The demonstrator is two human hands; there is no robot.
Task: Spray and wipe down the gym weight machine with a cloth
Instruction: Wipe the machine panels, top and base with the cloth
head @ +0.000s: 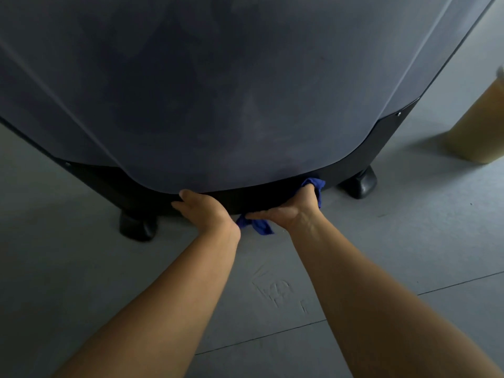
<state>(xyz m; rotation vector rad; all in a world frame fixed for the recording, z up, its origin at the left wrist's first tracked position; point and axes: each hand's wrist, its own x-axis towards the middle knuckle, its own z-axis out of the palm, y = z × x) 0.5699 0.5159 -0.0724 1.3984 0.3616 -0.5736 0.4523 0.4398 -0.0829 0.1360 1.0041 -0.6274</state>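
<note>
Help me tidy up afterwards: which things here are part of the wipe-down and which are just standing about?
Part of the job:
- crumpled blue cloth, gripped by the right hand
- grey-panelled weight machine with black base
- left hand, resting on the base

Just standing about:
- tall yellowish container on the grey floor

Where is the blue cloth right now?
In the head view the blue cloth is low centre-right, under the right hand against the machine's black bottom rim.

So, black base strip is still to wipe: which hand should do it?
Probably the right hand: it holds the blue cloth against the black base strip. The left hand only rests there, clothless.
</note>
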